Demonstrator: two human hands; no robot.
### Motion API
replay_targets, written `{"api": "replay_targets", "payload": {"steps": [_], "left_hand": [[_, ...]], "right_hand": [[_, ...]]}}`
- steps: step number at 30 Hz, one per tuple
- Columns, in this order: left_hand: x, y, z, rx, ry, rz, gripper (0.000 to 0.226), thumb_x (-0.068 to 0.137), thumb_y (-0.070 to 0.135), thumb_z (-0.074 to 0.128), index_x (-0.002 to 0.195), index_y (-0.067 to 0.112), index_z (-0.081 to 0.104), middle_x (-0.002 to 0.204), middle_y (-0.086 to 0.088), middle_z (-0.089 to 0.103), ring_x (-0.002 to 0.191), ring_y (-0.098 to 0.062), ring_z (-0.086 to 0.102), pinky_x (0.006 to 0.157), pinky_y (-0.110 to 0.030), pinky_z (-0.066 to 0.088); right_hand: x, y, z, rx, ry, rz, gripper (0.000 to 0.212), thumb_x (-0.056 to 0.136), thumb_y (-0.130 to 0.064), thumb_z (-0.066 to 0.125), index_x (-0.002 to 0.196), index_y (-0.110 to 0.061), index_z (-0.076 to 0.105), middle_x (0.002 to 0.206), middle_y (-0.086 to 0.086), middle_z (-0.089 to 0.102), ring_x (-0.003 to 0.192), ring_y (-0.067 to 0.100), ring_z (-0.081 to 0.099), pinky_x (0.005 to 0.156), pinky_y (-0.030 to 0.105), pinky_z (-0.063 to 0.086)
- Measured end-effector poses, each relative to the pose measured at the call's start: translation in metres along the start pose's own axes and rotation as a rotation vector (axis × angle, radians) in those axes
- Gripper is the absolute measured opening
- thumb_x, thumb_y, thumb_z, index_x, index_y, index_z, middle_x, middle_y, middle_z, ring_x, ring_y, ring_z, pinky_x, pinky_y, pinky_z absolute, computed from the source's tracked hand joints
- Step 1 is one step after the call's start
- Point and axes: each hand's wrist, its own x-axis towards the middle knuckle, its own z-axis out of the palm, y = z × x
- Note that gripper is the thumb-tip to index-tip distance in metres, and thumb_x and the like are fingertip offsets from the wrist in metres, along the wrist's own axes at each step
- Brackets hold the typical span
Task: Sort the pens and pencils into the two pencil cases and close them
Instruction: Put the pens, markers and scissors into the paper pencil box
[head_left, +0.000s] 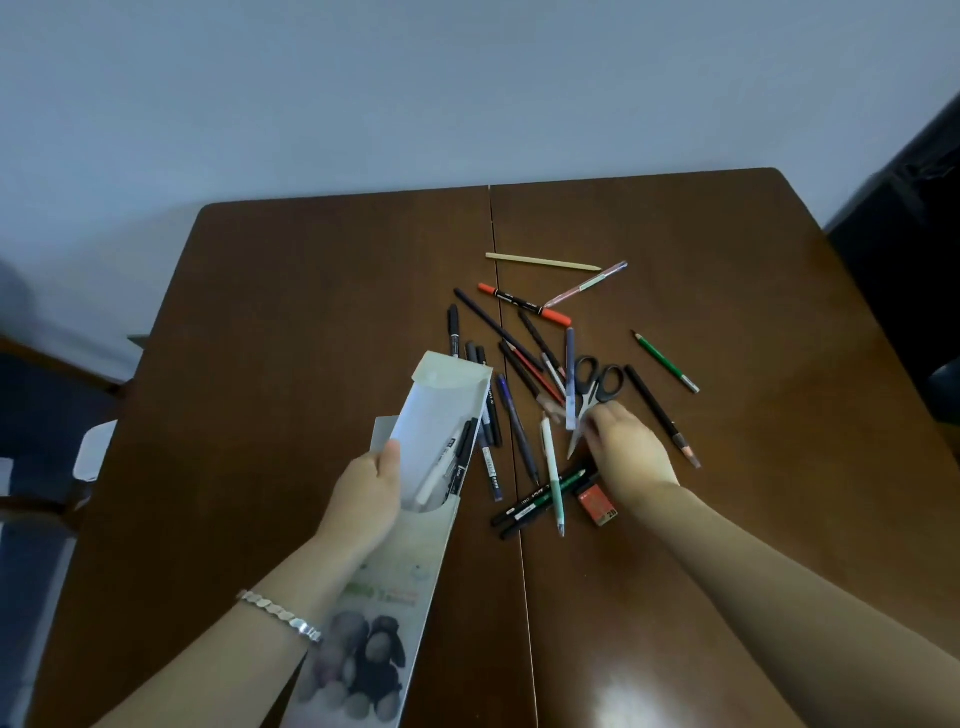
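Observation:
My left hand (363, 499) grips a long white cardboard pencil case (395, 587) with a plush-toy print, tilted up off the table, its end flap (452, 371) open. A white pen (439, 467) and a black pen lie inside it. My right hand (628, 452) reaches palm down into the loose pile of pens and pencils (519, 364), fingertips beside the black-handled scissors (597, 384) and a pale blue pen (570, 364). The fingers hide whatever they touch. A mint pen (553, 478), a red marker (524, 304), a green pencil (665, 361) and a dark pencil (660, 413) lie around it.
Everything rests on a brown wooden table (311, 312) with a centre seam. A small red box (597, 504) lies under my right wrist. A plain wooden pencil (543, 261) and a pink pen (587, 285) lie farthest back. A chair (52, 415) stands at the left, dark furniture (909, 234) at the right.

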Motion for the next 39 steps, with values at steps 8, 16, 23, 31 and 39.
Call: {"api": "replay_targets", "payload": {"steps": [8,16,23,31,39], "left_hand": [[-0.017,0.015,0.019,-0.054,-0.035,0.065,0.049,0.101,0.031,0.022,0.057,0.014,0.033,0.056,-0.002,0.03,0.053,-0.012,0.033,0.051,-0.023,0.024],[-0.017,0.014,0.018,-0.147,-0.019,0.126,0.05,0.101,0.033,0.022,0.06,0.014,0.043,0.057,-0.002,0.043,0.056,-0.011,0.043,0.054,-0.022,0.032],[0.001,0.005,0.009,-0.13,0.036,0.058,0.053,0.1,0.041,0.023,0.087,0.003,0.058,0.082,-0.019,0.056,0.076,-0.03,0.056,0.062,-0.032,0.038],[-0.001,0.001,0.0,-0.106,0.039,0.031,0.047,0.1,0.039,0.023,0.067,0.015,0.045,0.062,-0.002,0.041,0.056,-0.013,0.04,0.053,-0.023,0.031],[-0.007,-0.003,0.003,-0.029,0.032,0.018,0.048,0.101,0.036,0.02,0.061,0.014,0.035,0.057,-0.002,0.032,0.051,-0.014,0.031,0.048,-0.023,0.024]], "right_hand": [[-0.051,-0.106,-0.011,0.984,0.003,0.054,0.085,0.086,0.001,0.059,0.141,-0.042,0.011,0.078,0.006,0.062,0.061,0.013,0.068,0.063,0.02,0.059],[-0.053,-0.115,-0.011,0.486,-0.085,-0.123,0.05,0.091,-0.03,0.056,0.137,-0.018,0.043,0.117,0.001,0.056,0.098,0.011,0.057,0.081,0.011,0.04],[0.032,-0.058,-0.013,0.374,0.169,0.221,0.036,0.094,-0.016,0.049,0.129,-0.012,0.049,0.127,0.012,0.048,0.106,0.025,0.056,0.09,0.032,0.049],[0.053,-0.048,0.007,0.195,-0.063,0.354,0.06,0.089,-0.004,0.056,0.14,-0.006,0.025,0.139,0.021,0.037,0.117,0.038,0.05,0.088,0.041,0.048],[-0.013,-0.046,0.031,0.073,-0.242,0.295,0.035,0.095,-0.025,0.042,0.118,0.001,0.047,0.117,0.021,0.056,0.106,0.035,0.056,0.081,0.037,0.044]]}}
